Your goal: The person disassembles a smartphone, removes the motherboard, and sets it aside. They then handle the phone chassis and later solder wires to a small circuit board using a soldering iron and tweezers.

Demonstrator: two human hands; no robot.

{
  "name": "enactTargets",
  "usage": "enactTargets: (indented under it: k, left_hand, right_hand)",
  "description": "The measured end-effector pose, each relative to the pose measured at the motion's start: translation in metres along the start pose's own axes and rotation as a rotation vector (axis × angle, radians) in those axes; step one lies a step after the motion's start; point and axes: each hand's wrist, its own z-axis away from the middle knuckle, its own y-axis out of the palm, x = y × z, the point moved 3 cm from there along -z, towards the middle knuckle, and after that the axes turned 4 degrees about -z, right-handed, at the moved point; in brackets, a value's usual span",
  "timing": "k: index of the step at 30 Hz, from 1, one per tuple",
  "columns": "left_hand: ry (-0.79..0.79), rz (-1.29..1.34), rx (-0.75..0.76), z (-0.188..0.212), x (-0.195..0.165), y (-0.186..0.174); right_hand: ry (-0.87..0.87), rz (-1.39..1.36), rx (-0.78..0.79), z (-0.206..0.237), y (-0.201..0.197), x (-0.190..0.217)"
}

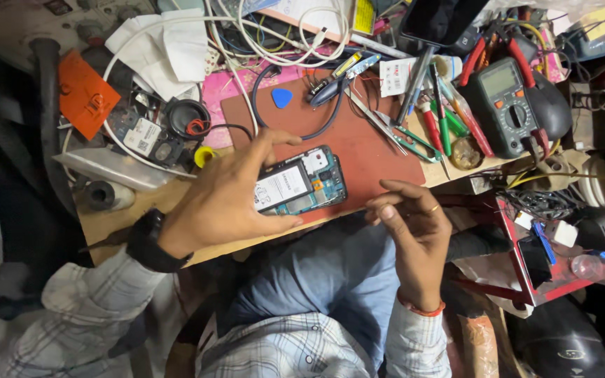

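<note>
Lots covered up or cropped on this cluttered bench

The left hand point(229, 192) covers the near end of the opened phone point(301, 183), so that end can't be seen. The right hand point(411, 217) has its fingertips curled together, too small to tell if anything's pinched there. The dark phone point(441, 19) up top is cropped by the frame edge, and the multimeter point(504, 105) screen is unreadable.
</note>
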Motion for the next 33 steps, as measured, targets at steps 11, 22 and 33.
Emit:
enactTargets:
  k: [11,22,33]
  left_hand:
    - [0.290,-0.194,-0.180,0.001,0.002,0.022]
    - [0.263,-0.215,-0.138,0.000,0.012,0.029]
    - [0.247,-0.254,-0.090,0.006,0.006,0.030]
  right_hand:
    - [-0.001,0.029,0.007,0.003,-0.004,-0.010]
    - [0.050,0.018,0.006,0.002,-0.006,-0.023]
    - [0.049,0.060,-0.002,0.002,-0.006,-0.033]
